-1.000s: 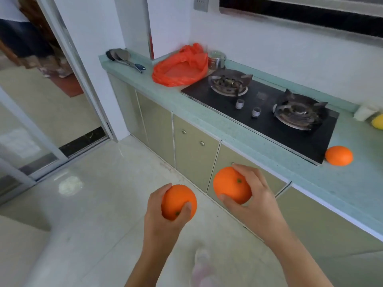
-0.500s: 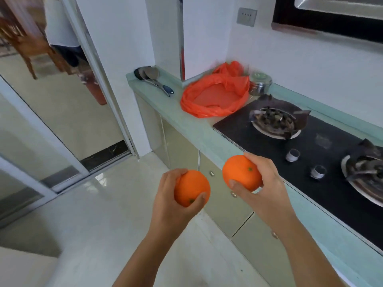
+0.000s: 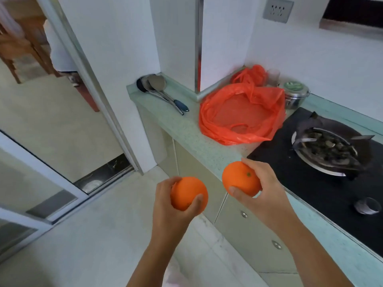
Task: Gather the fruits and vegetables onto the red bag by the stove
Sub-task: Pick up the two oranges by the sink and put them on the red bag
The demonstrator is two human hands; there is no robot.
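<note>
My left hand [image 3: 173, 212] grips one orange [image 3: 189, 192] out over the floor, in front of the cabinets. My right hand [image 3: 263, 191] grips a second orange [image 3: 240, 179] at the counter's front edge, beside the stove. The red plastic bag [image 3: 240, 114] lies spread flat on the pale green counter [image 3: 186, 129], left of the black gas stove [image 3: 310, 177]. No fruit shows on the bag. Both hands are nearer to me than the bag, short of it.
Ladles [image 3: 161, 90] lie at the counter's left end. A steel lidded pot [image 3: 295, 94] stands behind the bag near the wall. The burner [image 3: 329, 150] and a stove knob [image 3: 366, 206] are to the right. A sliding glass door [image 3: 41, 183] opens left; a person [image 3: 60, 48] stands beyond.
I have walked closer to the bag; it looms larger and nearer. Both hands still hold their oranges. The third orange further right on the counter has left the view.
</note>
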